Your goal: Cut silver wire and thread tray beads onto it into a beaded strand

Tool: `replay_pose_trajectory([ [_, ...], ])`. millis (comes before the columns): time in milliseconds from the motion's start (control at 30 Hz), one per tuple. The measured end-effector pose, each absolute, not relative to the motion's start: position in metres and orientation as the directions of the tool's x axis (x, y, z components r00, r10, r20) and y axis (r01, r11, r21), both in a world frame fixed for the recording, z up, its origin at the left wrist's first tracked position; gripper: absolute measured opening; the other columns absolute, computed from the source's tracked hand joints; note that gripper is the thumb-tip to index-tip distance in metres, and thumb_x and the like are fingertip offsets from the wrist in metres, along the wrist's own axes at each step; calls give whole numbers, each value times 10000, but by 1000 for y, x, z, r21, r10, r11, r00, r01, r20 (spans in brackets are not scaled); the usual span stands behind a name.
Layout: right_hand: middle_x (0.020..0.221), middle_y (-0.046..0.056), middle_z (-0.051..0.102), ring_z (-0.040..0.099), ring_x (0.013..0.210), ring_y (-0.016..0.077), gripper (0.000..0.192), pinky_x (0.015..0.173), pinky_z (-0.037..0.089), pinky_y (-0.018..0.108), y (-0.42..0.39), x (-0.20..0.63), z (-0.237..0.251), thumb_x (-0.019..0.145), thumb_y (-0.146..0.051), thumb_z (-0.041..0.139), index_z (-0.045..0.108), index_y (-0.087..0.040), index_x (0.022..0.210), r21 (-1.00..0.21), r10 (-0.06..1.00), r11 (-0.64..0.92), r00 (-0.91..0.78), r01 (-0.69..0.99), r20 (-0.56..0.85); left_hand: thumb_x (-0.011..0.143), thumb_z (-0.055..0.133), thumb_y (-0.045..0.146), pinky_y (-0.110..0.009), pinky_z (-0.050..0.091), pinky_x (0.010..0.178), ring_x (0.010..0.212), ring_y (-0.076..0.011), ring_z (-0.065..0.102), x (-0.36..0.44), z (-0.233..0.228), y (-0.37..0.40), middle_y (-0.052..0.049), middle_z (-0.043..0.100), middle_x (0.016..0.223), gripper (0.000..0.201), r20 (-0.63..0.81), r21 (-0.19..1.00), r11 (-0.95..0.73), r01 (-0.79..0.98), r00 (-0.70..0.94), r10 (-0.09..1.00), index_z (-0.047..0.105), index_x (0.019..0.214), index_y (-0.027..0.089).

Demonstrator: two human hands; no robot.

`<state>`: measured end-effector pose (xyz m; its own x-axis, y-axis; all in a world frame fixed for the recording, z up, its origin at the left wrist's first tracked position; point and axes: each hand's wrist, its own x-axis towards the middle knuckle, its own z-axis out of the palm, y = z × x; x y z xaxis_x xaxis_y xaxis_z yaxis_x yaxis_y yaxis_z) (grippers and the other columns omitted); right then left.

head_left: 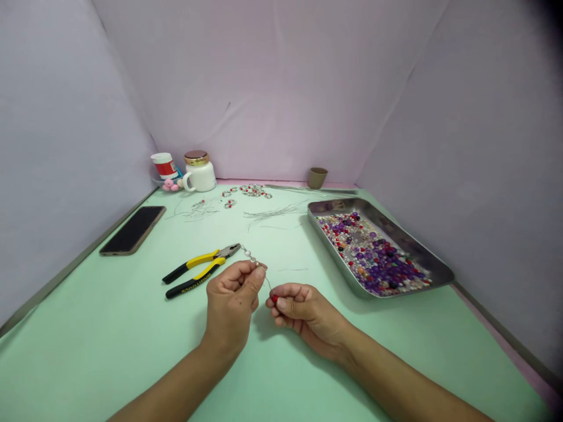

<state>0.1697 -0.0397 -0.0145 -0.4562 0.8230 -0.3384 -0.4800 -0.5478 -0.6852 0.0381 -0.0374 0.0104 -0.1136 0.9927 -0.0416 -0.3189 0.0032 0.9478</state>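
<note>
- Pinching a thin wire with pale beads at lower centre: left hand, fingers closed on its upper end.
- Gripping a red bead at the wire's lower end: right hand, fingers curled shut.
- Lying just left of the hands: yellow-black pliers.
- Sitting at right: metal tray of mixed beads.

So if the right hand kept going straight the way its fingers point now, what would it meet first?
The right hand points leftward, pinching a red bead. Going straight on, it would probably meet the left hand first, which holds the wire; depth is hard to judge.
</note>
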Motion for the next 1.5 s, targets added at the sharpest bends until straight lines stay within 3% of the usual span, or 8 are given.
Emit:
replay_pose_trajectory([
  [333,704,42,656,592,591,76,207,565,487,180,-40,169,-14,586,-185,742,647,-100,749,-693,824,-541,-466,-477,-322,690,629,274,-176,201,353,379,-26,250,39,10,-37,74,368,471,179,-62,962,39,-269,-78,995,528,596,159],
  [533,691,47,631,580,598,91,229,550,488,205,-39,168,-14,665,-315,672,642,-100,739,-765,837,-501,-452,-405,-308,655,610,190,-150,113,307,341,-18,137,36,8,-31,116,217,396,146,-510,751,499,-433,100,854,483,592,157],
  [633,611,39,614,536,506,99,262,450,444,213,-42,169,-10,690,-381,619,636,-120,673,-929,919,-327,-285,-172,-271,640,572,147,-141,91,299,327,-12,118,32,7,-28,124,179,400,94,-646,612,637,-469,169,745,485,603,147],
  [700,536,23,588,496,454,99,207,425,412,223,-48,172,-4,704,-329,604,618,-148,604,-996,994,-5,-106,93,-15,638,565,149,-136,89,298,319,-9,127,30,8,-27,125,174,407,68,-685,573,677,-463,183,705,498,626,140],
  [800,525,18,583,505,463,118,65,454,417,245,-62,177,7,712,-166,572,622,-194,683,-739,817,568,-141,362,559,611,577,138,-141,70,302,322,-7,111,31,9,-29,126,163,412,116,-703,561,691,-456,179,688,465,585,152],
  [867,642,43,630,557,553,141,238,500,447,255,-67,181,11,698,-77,538,613,-217,876,-507,624,770,-295,387,723,591,588,133,-150,58,309,332,-8,96,33,9,-31,125,159,413,162,-689,585,680,-443,171,704,433,549,162],
  [1033,954,99,612,564,862,180,369,716,479,311,-58,183,4,720,-63,506,539,-193,1064,-435,652,743,-405,508,641,576,548,129,-167,62,330,356,-19,107,38,6,-38,115,191,416,88,-626,700,624,-348,122,770,467,570,164],
  [1500,610,36,587,527,539,102,175,517,417,207,-42,187,-10,825,-162,468,639,-145,793,-286,667,698,-450,657,593,677,576,245,-185,69,353,403,-36,90,40,6,-43,110,166,451,155,-597,749,616,-244,156,787,464,602,167],
])
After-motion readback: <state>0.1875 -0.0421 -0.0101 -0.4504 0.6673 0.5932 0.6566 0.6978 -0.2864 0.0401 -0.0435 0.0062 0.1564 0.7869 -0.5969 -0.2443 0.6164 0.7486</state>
